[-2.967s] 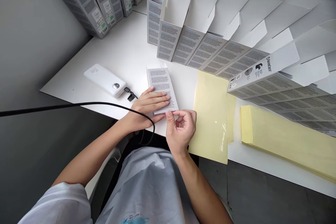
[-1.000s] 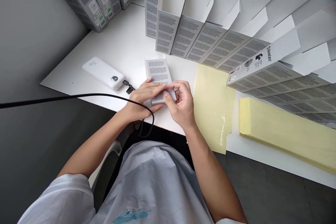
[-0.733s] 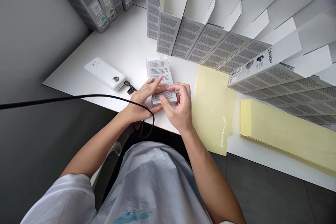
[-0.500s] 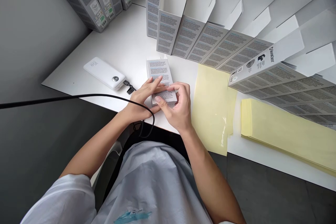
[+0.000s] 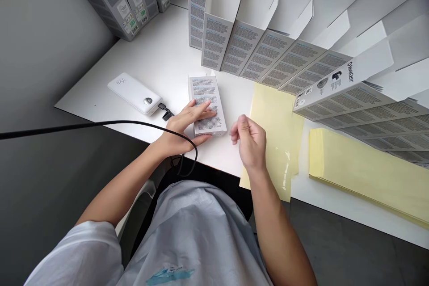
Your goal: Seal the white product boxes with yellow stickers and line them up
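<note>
A small grey-white printed box (image 5: 209,87) lies on the white table, its text side up. My left hand (image 5: 182,127) rests on it with spread fingers, several across the printed face and the thumb along the near edge. My right hand (image 5: 251,143) is off the box, closed in a loose fist with the thumb over the curled fingers. Nothing shows in that fist. It hovers over the left edge of a yellow glossy sheet (image 5: 271,111).
A white power bank (image 5: 132,94) with a black cable (image 5: 134,121) lies left; the cable loops over my left wrist. Tall open boxes (image 5: 241,47) line the back and right. More boxes (image 5: 124,4) stand back left. A yellow sheet stack (image 5: 362,165) lies right.
My right hand has let go of the box and moved right, toward the yellow sheet, with its fingers curling in. My left hand has stayed on the box.
</note>
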Demonstrator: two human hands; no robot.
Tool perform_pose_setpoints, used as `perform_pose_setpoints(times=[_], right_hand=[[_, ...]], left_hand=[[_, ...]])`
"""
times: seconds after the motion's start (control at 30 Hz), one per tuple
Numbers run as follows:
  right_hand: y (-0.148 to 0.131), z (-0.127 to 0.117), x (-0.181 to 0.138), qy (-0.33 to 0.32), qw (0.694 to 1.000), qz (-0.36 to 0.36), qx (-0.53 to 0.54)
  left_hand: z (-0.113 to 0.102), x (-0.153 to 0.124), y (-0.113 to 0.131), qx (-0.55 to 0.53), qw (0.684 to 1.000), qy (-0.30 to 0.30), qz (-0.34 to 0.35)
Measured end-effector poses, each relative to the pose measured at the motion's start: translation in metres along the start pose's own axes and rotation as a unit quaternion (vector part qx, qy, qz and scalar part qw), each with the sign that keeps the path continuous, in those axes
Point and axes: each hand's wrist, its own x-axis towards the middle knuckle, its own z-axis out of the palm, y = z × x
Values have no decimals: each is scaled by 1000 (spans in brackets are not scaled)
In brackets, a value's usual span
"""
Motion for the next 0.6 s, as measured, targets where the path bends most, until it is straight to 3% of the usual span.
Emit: perform_pose_setpoints(times=[0.13,0.3,0.5,0.6], right_hand=[[1,3,1,7,1000,-2,-21],[-4,16,-2,-132,988,11,79],[-10,15,-8,-125,987,-28,-92],[-20,11,-9,-103,986,-50,-122]], left_hand=[[0,0,1,0,1000,-2,-3],[2,-1,6,-23,999,0,-43],[1,3,9,-23,999,-2,-38],[-2,8,11,-11,999,39,-20]])
